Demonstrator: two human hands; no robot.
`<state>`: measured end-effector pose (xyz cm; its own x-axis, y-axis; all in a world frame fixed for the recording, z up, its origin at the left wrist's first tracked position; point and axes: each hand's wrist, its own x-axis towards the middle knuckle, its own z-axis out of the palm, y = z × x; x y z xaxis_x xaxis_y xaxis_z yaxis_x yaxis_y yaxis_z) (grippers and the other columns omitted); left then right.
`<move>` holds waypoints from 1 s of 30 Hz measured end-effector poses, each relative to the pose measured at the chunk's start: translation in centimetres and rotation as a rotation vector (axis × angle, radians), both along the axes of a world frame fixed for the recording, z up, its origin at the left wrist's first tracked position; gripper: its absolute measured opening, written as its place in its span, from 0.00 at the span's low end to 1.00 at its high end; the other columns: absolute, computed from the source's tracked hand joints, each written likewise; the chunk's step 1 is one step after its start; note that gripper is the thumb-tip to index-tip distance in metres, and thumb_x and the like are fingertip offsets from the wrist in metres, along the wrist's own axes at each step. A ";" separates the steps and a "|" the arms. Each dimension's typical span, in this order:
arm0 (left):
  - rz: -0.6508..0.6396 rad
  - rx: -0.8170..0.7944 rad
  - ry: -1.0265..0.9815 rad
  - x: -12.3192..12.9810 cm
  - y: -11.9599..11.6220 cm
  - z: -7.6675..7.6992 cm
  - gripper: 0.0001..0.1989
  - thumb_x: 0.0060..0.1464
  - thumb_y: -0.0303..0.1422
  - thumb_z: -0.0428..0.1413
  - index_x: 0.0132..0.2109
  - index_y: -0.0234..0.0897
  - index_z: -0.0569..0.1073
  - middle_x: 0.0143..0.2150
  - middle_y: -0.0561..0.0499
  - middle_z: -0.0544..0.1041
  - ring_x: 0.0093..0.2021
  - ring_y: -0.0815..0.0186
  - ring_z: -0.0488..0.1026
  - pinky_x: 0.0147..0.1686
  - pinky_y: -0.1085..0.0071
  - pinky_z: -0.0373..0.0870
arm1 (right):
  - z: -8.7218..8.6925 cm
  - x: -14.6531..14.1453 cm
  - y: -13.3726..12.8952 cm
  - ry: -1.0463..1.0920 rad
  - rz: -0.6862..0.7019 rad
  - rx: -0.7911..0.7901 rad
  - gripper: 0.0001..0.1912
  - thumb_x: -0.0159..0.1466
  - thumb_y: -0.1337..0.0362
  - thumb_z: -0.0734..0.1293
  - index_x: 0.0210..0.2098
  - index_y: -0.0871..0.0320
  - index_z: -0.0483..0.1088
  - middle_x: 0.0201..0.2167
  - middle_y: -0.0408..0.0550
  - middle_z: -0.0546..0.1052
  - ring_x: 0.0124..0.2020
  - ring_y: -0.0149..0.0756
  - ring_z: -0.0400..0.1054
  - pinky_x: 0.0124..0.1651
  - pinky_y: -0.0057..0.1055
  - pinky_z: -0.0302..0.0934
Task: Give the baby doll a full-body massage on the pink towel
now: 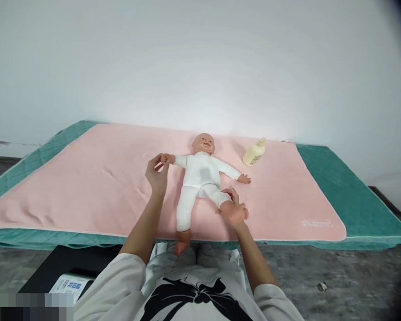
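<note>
Left hand [157, 173] pinching baby doll [203, 171] by its small hand [168, 158], right hand [233, 196] curled at its foot [235, 214], grip unclear, white cloth body [200, 179], smooth pink blanket [120, 178].

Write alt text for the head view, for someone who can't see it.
A baby doll with a white cloth body lies face up on a pale pink blanket over a green quilted pad. The person's left hand holds one doll hand; the right hand is at one foot, partly hidden. A pale yellow pump bottle is beside the doll.
</note>
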<state>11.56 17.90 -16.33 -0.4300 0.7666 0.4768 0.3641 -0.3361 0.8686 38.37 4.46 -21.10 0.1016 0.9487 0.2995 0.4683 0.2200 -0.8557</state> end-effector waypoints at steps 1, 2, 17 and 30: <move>-0.043 0.050 0.083 1.0 -0.5 0.5 0.17 0.56 0.37 0.58 0.52 0.37 0.74 0.49 0.45 0.77 0.49 0.61 0.75 0.47 0.64 0.76 | 0.6 0.0 0.5 0.009 -0.008 0.021 0.43 0.49 0.44 0.74 0.59 0.50 0.61 0.50 0.54 0.74 0.53 0.54 0.70 0.56 0.51 0.66; -0.086 0.092 0.179 2.0 -1.1 0.8 0.14 0.57 0.36 0.58 0.50 0.38 0.75 0.48 0.45 0.78 0.49 0.61 0.75 0.49 0.64 0.75 | 1.2 -0.1 1.1 0.030 -0.008 0.037 0.43 0.49 0.42 0.73 0.59 0.52 0.61 0.51 0.56 0.74 0.55 0.55 0.69 0.57 0.51 0.64; -0.463 0.288 0.738 5.9 -3.6 -2.2 0.12 0.64 0.31 0.50 0.47 0.43 0.78 0.48 0.49 0.81 0.55 0.62 0.75 0.53 0.60 0.73 | 5.4 -2.1 9.3 0.025 0.199 -0.049 0.31 0.67 0.43 0.57 0.64 0.52 0.63 0.60 0.49 0.71 0.64 0.43 0.62 0.65 0.45 0.56; -0.473 0.238 0.740 6.1 -3.7 -2.1 0.12 0.64 0.29 0.50 0.45 0.42 0.79 0.47 0.50 0.81 0.53 0.61 0.76 0.52 0.59 0.74 | 4.0 -2.7 11.4 -0.181 0.039 -0.108 0.25 0.66 0.47 0.62 0.53 0.56 0.73 0.43 0.55 0.75 0.47 0.45 0.71 0.56 0.43 0.62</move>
